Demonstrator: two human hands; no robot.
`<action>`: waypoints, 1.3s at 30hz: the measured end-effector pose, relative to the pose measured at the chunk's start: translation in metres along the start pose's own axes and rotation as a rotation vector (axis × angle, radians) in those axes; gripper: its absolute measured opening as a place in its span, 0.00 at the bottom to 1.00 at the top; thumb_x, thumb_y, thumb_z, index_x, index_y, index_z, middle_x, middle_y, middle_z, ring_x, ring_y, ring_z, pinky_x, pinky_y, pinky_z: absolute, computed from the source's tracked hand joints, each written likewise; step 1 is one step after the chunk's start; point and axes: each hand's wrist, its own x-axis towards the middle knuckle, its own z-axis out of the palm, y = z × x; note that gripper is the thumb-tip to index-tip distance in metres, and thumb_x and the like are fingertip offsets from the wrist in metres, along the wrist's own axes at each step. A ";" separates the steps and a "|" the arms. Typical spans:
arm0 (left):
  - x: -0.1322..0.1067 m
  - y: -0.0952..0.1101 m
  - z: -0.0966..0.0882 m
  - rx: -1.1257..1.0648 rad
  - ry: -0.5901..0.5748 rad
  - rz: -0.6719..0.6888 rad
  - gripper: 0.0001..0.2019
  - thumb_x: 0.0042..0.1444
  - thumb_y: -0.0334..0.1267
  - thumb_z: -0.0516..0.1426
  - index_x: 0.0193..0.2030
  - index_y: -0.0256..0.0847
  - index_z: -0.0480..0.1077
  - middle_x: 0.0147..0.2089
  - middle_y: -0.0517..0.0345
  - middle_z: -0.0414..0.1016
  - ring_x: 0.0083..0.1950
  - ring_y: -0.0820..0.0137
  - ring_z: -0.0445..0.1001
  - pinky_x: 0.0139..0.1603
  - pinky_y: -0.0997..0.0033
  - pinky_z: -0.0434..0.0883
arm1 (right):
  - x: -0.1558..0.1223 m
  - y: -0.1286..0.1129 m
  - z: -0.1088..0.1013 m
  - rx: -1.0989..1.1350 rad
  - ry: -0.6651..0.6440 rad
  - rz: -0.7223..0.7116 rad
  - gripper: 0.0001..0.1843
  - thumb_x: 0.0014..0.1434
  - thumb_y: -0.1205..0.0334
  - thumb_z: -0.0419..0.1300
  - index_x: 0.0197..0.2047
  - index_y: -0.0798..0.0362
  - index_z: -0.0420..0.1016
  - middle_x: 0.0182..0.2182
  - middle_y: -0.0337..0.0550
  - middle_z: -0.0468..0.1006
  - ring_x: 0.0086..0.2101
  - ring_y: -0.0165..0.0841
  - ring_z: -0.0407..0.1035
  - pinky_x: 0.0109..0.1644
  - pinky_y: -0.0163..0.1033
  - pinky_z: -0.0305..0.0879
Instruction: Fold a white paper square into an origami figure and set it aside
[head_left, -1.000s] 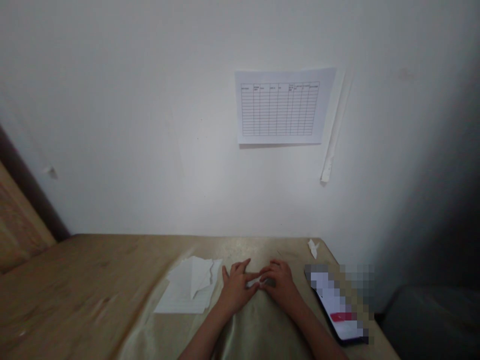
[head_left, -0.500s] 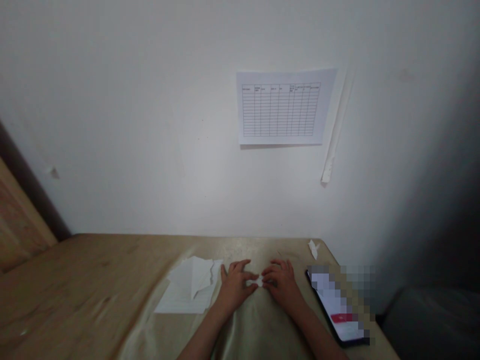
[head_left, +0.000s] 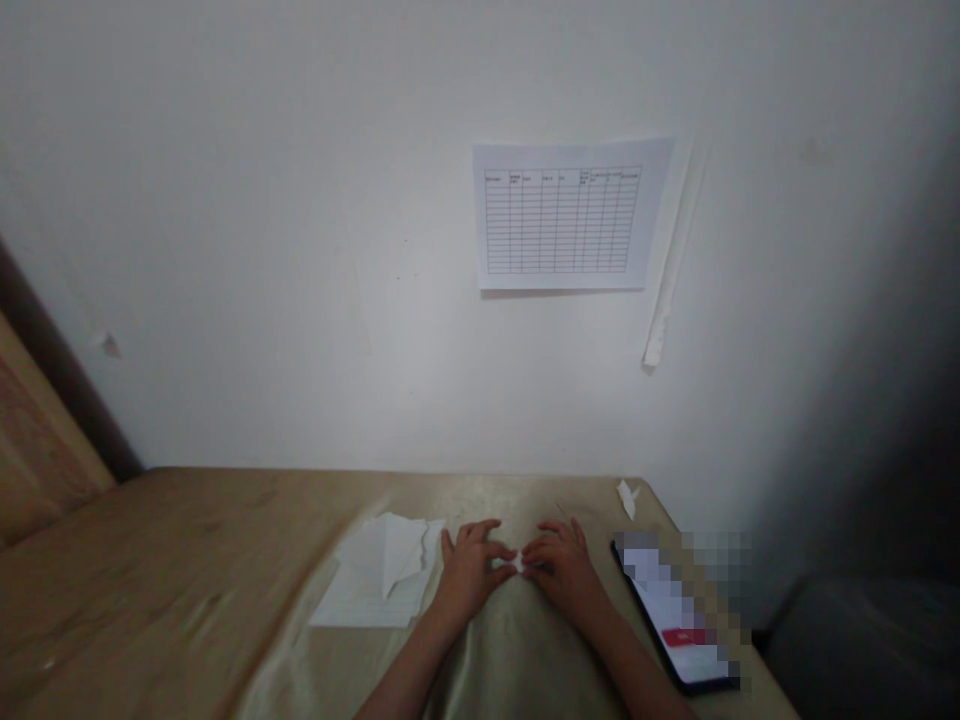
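Observation:
Between my two hands is a small white piece of paper [head_left: 520, 562], mostly covered by fingertips. My left hand [head_left: 472, 568] pinches its left side between thumb and forefinger, the other fingers spread away. From the right, my right hand [head_left: 561, 565] pinches the same piece, its outer fingers raised. Left of my left hand lie white paper sheets [head_left: 360, 595], with a torn, creased piece of paper [head_left: 401, 550] on top. How the small piece is folded is too fine to make out.
A phone [head_left: 675, 625] with a lit, partly blurred screen lies right of my right arm. A paper scrap [head_left: 627, 499] sits near the far right corner of the tan covered surface [head_left: 225, 560]. A printed table sheet [head_left: 562, 215] hangs on the white wall [head_left: 262, 250] behind.
My right fingertips have shifted slightly left, closer to the left ones, and less of the small white paper shows. The other things stay where they were.

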 end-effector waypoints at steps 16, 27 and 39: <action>0.002 0.002 0.000 -0.025 -0.004 -0.035 0.06 0.57 0.47 0.62 0.40 0.57 0.80 0.65 0.58 0.69 0.68 0.55 0.61 0.68 0.30 0.39 | 0.000 -0.008 -0.001 -0.009 -0.008 0.086 0.08 0.59 0.58 0.60 0.37 0.42 0.82 0.43 0.38 0.83 0.58 0.42 0.62 0.69 0.58 0.28; 0.001 0.001 0.002 -0.039 0.016 -0.012 0.05 0.56 0.48 0.62 0.38 0.56 0.80 0.64 0.59 0.70 0.67 0.54 0.61 0.67 0.27 0.37 | 0.000 -0.005 0.002 0.058 0.029 0.132 0.07 0.56 0.59 0.61 0.35 0.43 0.82 0.41 0.37 0.83 0.56 0.41 0.65 0.69 0.55 0.34; 0.004 0.001 0.003 -0.061 0.003 -0.040 0.05 0.56 0.46 0.62 0.38 0.56 0.80 0.65 0.59 0.69 0.68 0.54 0.60 0.67 0.28 0.37 | 0.000 -0.001 0.001 -0.072 0.064 0.157 0.06 0.57 0.55 0.63 0.33 0.43 0.82 0.42 0.39 0.83 0.55 0.45 0.64 0.67 0.61 0.31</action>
